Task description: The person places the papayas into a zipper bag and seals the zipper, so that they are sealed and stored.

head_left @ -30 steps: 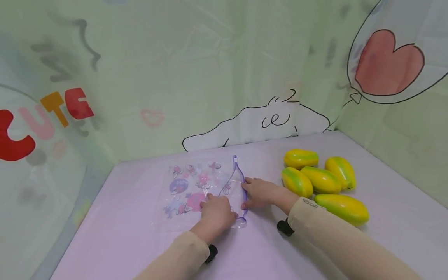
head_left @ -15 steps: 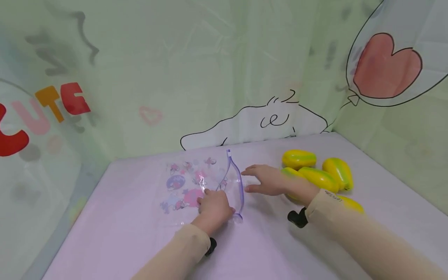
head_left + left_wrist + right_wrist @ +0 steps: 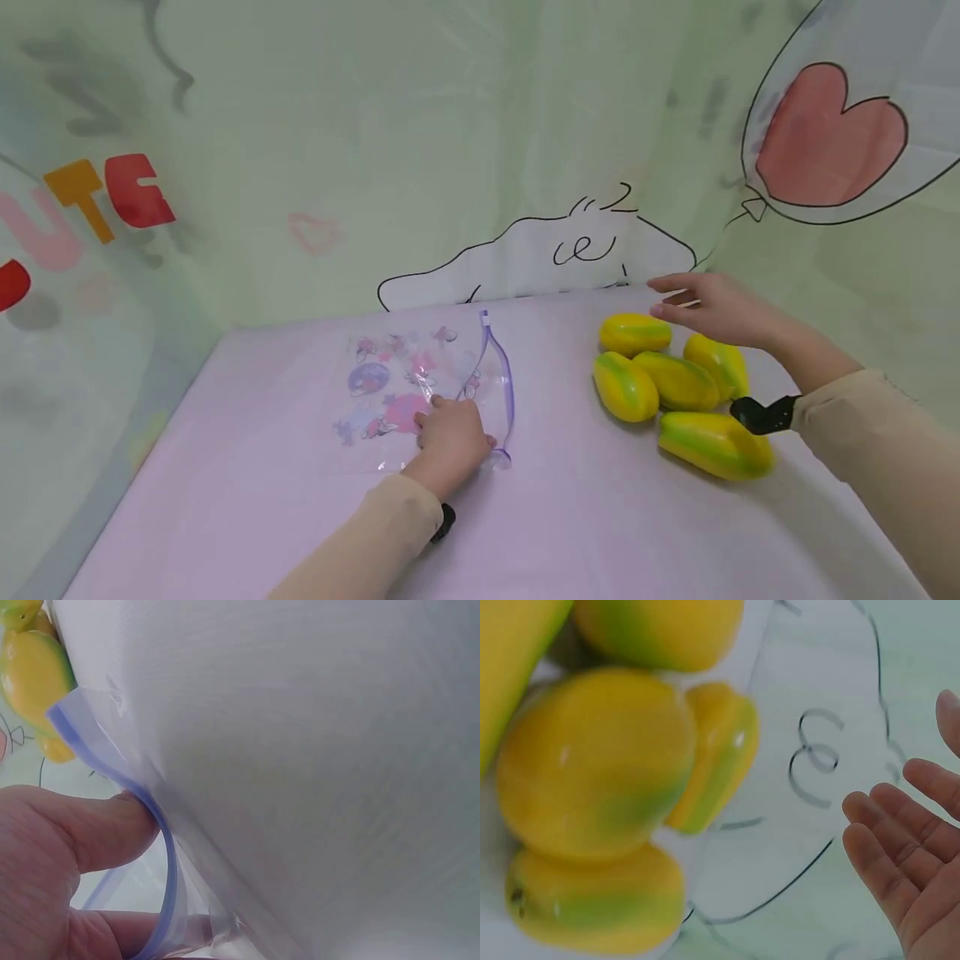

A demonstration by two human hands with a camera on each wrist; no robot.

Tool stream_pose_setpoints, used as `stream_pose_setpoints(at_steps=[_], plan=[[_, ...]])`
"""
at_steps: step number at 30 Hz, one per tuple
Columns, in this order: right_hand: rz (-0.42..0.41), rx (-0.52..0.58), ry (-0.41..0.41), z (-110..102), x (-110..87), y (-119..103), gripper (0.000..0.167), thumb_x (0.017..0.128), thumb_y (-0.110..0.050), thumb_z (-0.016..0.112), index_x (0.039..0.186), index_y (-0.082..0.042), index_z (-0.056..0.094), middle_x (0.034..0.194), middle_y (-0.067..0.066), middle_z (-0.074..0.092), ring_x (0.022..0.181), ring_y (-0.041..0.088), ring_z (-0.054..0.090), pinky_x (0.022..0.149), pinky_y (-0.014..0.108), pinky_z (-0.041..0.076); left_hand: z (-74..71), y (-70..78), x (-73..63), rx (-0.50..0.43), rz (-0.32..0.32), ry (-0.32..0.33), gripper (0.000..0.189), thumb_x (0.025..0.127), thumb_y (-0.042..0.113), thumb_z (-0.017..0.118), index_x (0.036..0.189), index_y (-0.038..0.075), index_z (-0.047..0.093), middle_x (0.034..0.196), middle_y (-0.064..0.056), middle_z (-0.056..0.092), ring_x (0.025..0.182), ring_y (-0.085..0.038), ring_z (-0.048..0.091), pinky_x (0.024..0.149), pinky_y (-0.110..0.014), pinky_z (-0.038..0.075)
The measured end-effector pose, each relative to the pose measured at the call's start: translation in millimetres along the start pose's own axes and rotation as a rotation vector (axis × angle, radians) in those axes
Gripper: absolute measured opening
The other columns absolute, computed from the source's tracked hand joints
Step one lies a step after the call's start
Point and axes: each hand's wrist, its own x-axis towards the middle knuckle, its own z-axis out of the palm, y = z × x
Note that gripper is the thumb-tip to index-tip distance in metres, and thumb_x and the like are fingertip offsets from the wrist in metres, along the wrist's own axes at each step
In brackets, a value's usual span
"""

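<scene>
The right hand (image 3: 712, 308) is held up near the far right corner of the desk (image 3: 585, 533), with its fingers loosely spread and nothing held. Five yellow and green fruits (image 3: 678, 381) are bunched just below it, toward the right edge. The clear bag (image 3: 367, 379) is laid nearer the far left corner, its mouth turned to the right edge. It is gripped there by the bent left hand (image 3: 453, 437), with the thumb pressed on the strip (image 3: 171, 862).

Pale green walls (image 3: 337, 125) bearing a printed heart balloon (image 3: 832, 142) surround a lilac tabletop (image 3: 225, 433)
</scene>
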Motion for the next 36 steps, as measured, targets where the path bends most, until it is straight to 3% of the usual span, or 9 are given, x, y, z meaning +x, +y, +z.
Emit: stream_pose_setpoints(at_steps=[8, 17, 23, 26, 36], plan=[[0.122, -0.022, -0.084, -10, -0.2, 46, 0.065, 0.104, -0.038, 0.058, 0.145, 0.010, 0.046, 0.144, 0.038, 0.050, 0.127, 0.054, 0.052, 0.100, 0.066, 0.048, -9.8, -3.7, -6.1, -0.039, -0.018, 0.001, 0.050, 0.083, 0.033, 0.084, 0.116, -0.003, 0.072, 0.138, -0.039, 0.052, 0.114, -0.061, 0.054, 0.087, -0.062, 0.056], [0.196, -0.064, -0.221, 5, -0.2, 94, 0.073, 0.102, -0.046, 0.059, 0.145, 0.011, 0.045, 0.143, 0.042, 0.047, 0.128, 0.059, 0.047, 0.102, 0.072, 0.042, -5.9, -3.2, -6.1, -0.026, 0.009, -0.008, 0.051, 0.082, 0.034, 0.085, 0.116, -0.002, 0.072, 0.138, -0.038, 0.053, 0.110, -0.056, 0.056, 0.087, -0.058, 0.054], [0.222, -0.018, -0.320, 6, -3.9, 102, 0.075, 0.103, -0.044, 0.056, 0.146, 0.015, 0.040, 0.144, 0.044, 0.043, 0.125, 0.057, 0.051, 0.098, 0.064, 0.051, -2.1, -0.8, -7.0, 0.021, 0.066, 0.000, 0.049, 0.082, 0.035, 0.085, 0.110, -0.003, 0.073, 0.130, -0.036, 0.060, 0.107, -0.045, 0.062, 0.093, -0.057, 0.045], [0.236, 0.027, -0.346, 6, -4.4, 101, 0.076, 0.104, -0.044, 0.056, 0.146, 0.017, 0.037, 0.145, 0.044, 0.041, 0.123, 0.053, 0.055, 0.094, 0.058, 0.056, -2.4, -0.6, -7.9, 0.025, 0.075, 0.005, 0.050, 0.082, 0.036, 0.084, 0.110, -0.004, 0.074, 0.132, -0.037, 0.059, 0.108, -0.045, 0.063, 0.095, -0.058, 0.045], [0.219, 0.022, -0.279, 7, -12.4, 108, 0.075, 0.102, -0.044, 0.060, 0.145, 0.015, 0.042, 0.142, 0.041, 0.048, 0.117, 0.047, 0.059, 0.093, 0.054, 0.058, -2.5, -1.4, -10.2, 0.019, 0.073, 0.022, 0.048, 0.082, 0.036, 0.084, 0.109, -0.003, 0.074, 0.133, -0.037, 0.058, 0.108, -0.047, 0.063, 0.095, -0.058, 0.045]])
